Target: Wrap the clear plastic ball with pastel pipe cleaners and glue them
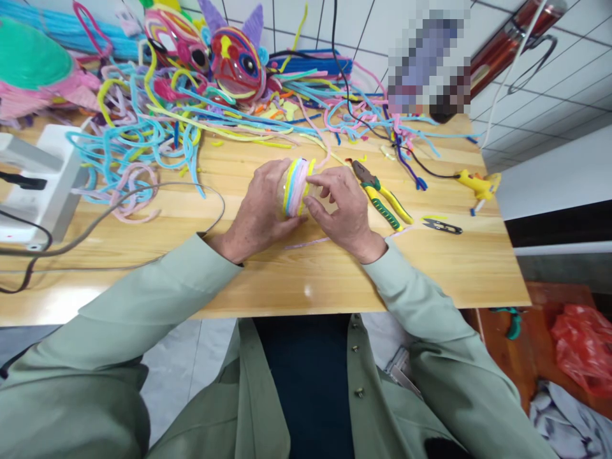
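1. The left hand (pixel 265 201) has its grip closed around the left side of a rounded piece (pixel 296 197), holding it over the front half of the worktop (pixel 229 290).
2. Yellow, blue and pale pink fuzzy bands (pixel 299 182) circle that piece.
3. The right hand (pixel 347 207) has its thumb and fingertips at the bands' right edge; I cannot tell whether its grip pinches anything.
4. Pliers (pixel 380 194) lie just beside the right hand, with small snips (pixel 444 226) farther right.
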Action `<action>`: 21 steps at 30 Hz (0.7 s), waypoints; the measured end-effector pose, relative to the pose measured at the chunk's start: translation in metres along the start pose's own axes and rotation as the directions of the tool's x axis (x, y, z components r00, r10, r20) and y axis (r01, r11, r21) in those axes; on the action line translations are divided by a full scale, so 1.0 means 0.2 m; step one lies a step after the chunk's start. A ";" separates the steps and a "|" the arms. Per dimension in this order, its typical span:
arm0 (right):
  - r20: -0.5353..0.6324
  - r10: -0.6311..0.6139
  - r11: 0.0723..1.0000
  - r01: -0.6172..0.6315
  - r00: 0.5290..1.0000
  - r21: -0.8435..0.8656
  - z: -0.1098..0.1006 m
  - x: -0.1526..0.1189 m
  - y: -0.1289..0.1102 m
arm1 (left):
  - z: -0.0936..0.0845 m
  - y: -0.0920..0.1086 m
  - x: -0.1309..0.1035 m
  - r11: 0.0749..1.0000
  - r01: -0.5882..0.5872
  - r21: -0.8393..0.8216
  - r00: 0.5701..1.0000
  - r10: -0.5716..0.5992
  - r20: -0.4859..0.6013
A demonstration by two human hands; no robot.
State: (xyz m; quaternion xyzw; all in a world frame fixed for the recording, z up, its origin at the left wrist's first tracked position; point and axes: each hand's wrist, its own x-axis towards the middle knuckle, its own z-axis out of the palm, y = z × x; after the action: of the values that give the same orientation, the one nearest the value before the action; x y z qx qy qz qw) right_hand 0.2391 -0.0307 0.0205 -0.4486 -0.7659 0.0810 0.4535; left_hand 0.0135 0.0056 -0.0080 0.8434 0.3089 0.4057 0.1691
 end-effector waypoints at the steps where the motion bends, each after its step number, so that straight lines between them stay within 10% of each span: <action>1: -0.009 -0.007 1.000 0.007 1.000 -0.006 0.00 0.00 0.00 | 0.00 0.00 0.00 1.000 0.000 -0.008 1.000 0.000 0.002; 21: -0.030 0.005 0.999 -0.003 1.000 0.048 0.00 0.00 0.00 | -0.02 0.02 0.00 0.998 0.052 -0.028 0.999 -0.052 0.003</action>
State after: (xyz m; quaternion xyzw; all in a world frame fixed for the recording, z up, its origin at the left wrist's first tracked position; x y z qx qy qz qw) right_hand 0.2385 -0.0306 0.0197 -0.4403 -0.7559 0.0936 0.4754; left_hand 0.0122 0.0025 -0.0041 0.8332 0.3248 0.4043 0.1918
